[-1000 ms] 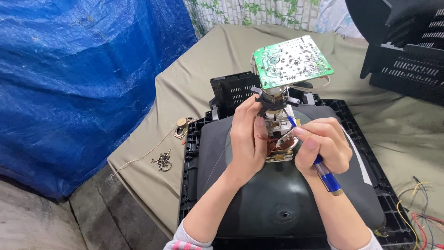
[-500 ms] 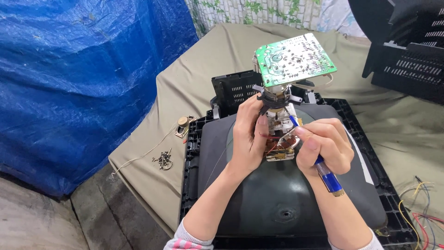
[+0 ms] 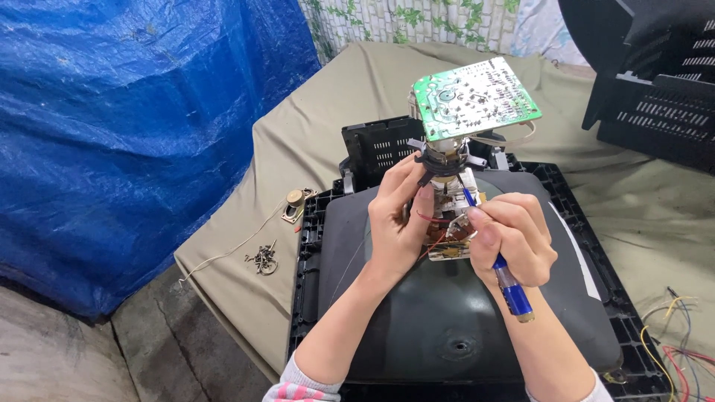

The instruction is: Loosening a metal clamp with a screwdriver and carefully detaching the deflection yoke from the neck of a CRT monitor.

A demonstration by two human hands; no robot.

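Note:
A dark picture tube lies face down in a black frame, its neck pointing up. My left hand wraps the copper-wound yoke on the neck. My right hand grips a blue-handled screwdriver, its tip at the black ring under a green circuit board that sits tilted on the neck's end.
A beige cloth covers the table. A small speaker on a wire and a heap of screws lie left of the frame. Black casings stand at right, loose coloured wires at lower right, a blue tarp at left.
The hands stay on the neck with only slight shifts. The view has moved a little, so the circuit board sits slightly higher in the picture.

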